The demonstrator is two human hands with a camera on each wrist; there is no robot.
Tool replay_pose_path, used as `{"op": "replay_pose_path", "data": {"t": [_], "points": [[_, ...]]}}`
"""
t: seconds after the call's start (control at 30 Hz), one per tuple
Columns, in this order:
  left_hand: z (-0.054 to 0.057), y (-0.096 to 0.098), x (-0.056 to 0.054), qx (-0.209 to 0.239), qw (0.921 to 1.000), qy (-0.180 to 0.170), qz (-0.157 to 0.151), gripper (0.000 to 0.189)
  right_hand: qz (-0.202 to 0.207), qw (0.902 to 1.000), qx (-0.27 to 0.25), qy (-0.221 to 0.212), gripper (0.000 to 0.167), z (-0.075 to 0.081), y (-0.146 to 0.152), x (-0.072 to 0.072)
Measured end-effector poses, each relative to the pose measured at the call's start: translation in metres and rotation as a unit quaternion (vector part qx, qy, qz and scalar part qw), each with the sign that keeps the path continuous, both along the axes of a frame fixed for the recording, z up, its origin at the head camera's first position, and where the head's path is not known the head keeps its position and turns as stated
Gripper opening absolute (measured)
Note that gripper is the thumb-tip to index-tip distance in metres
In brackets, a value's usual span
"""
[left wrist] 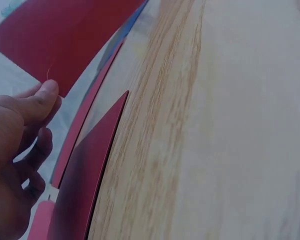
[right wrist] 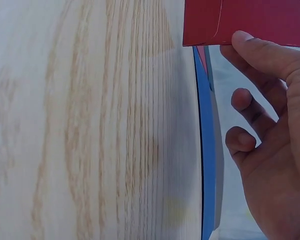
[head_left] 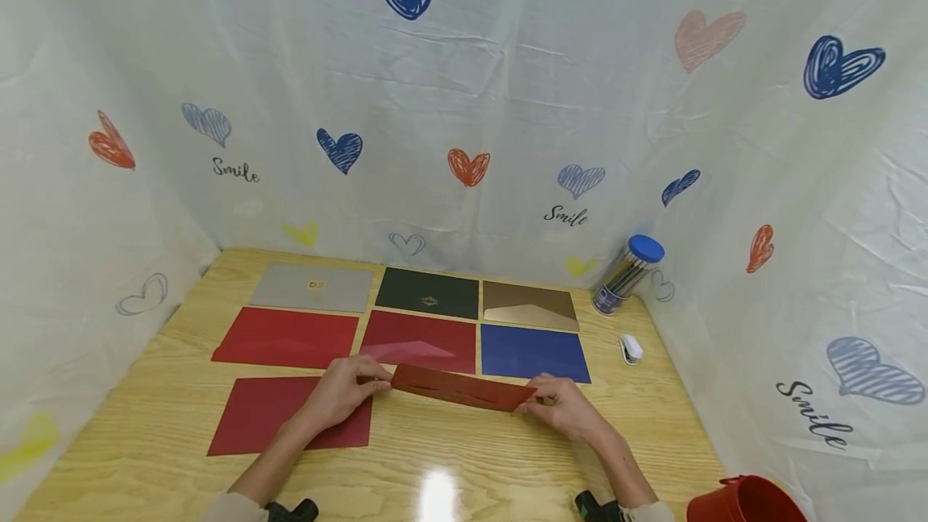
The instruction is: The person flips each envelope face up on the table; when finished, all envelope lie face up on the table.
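Note:
Between both hands a red envelope (head_left: 460,387) is held above the table, tilted so it looks like a narrow strip in the head view. My left hand (head_left: 348,389) pinches its left end with thumb and fingers. At the opposite end, my right hand (head_left: 565,405) has the thumb on the near face and fingers behind. A thin curved seam shows on the envelope (right wrist: 260,20) in the right wrist view. Below the left forearm lies a dark red envelope (head_left: 250,413). A crimson one (head_left: 420,341) and a blue one (head_left: 532,351) lie just behind the hands.
A bright red envelope (head_left: 286,337) lies left. The back row holds grey (head_left: 290,287), dark green (head_left: 406,288) and brown (head_left: 529,306) ones. To the right are a blue-lidded jar of pencils (head_left: 627,272), a white stapler (head_left: 631,350) and a red bucket (head_left: 706,503). Printed curtains surround the table.

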State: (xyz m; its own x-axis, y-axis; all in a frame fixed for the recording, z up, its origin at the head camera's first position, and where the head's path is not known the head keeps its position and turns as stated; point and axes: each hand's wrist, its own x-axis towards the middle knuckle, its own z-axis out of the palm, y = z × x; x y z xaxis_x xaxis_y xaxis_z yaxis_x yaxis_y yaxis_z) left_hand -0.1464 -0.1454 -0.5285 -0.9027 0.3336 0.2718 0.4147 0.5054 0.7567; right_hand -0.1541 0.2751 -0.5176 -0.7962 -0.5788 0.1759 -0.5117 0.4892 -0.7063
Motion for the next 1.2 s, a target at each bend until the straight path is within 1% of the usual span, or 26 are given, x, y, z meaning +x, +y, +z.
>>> {"op": "replay_pose_path", "data": {"t": [0.1,0.17,0.2,0.27,0.33,0.37,0.4,0.47,0.53,0.6,0.7,0.87,0.97,1.13,1.2], "points": [[0.0,-0.001,0.002,0.0,0.9998,-0.019,-0.003,0.012,-0.024,0.9996,0.001,-0.014,0.011,0.0,-0.002,0.002],[-0.001,-0.001,0.003,0.001,0.9993,-0.036,-0.011,0.015,-0.04,0.9987,-0.002,-0.032,0.008,0.0,-0.003,0.002],[-0.001,-0.001,0.003,0.0,0.9988,-0.046,-0.018,0.019,-0.042,0.998,-0.009,-0.046,0.014,0.001,-0.004,0.002],[-0.001,-0.002,0.004,0.0,0.9972,-0.065,-0.036,0.033,-0.04,0.9964,-0.024,-0.07,0.039,0.001,-0.004,0.002],[-0.001,-0.003,0.005,-0.005,0.9957,-0.076,-0.053,0.05,-0.036,0.9947,-0.038,-0.089,0.063,0.0,-0.005,0.001],[0.0,-0.003,0.005,-0.01,0.995,-0.08,-0.059,0.059,-0.033,0.9937,-0.043,-0.098,0.072,0.0,-0.005,0.0],[0.0,-0.003,0.006,-0.018,0.9944,-0.082,-0.063,0.067,-0.029,0.9931,-0.044,-0.105,0.075,0.0,-0.005,0.0],[-0.001,-0.003,0.007,-0.033,0.9937,-0.082,-0.069,0.08,-0.028,0.9929,-0.036,-0.11,0.073,-0.001,-0.006,0.0],[-0.001,-0.003,0.008,-0.048,0.9932,-0.077,-0.073,0.09,-0.031,0.9931,-0.021,-0.111,0.068,-0.002,-0.006,0.0],[-0.002,-0.003,0.009,-0.061,0.9928,-0.07,-0.076,0.096,-0.034,0.9933,-0.005,-0.11,0.064,-0.002,-0.008,0.0],[-0.003,-0.004,0.01,-0.066,0.9924,-0.065,-0.081,0.103,-0.041,0.9925,0.014,-0.115,0.063,-0.003,-0.01,-0.002],[-0.002,-0.003,0.009,-0.083,0.9902,-0.07,-0.088,0.101,-0.045,0.9908,0.037,-0.122,0.065,-0.002,-0.014,-0.003],[-0.001,-0.002,0.009,-0.104,0.9887,-0.069,-0.082,0.098,-0.043,0.9905,0.05,-0.121,0.065,-0.004,-0.015,-0.003],[0.001,0.002,0.01,-0.16,0.9838,-0.053,-0.06,0.099,-0.035,0.9911,0.087,-0.094,0.061,-0.006,-0.017,-0.003],[0.002,0.002,0.011,-0.171,0.9822,-0.053,-0.056,0.098,-0.029,0.9915,0.1,-0.078,0.058,-0.007,-0.018,-0.002]]}}
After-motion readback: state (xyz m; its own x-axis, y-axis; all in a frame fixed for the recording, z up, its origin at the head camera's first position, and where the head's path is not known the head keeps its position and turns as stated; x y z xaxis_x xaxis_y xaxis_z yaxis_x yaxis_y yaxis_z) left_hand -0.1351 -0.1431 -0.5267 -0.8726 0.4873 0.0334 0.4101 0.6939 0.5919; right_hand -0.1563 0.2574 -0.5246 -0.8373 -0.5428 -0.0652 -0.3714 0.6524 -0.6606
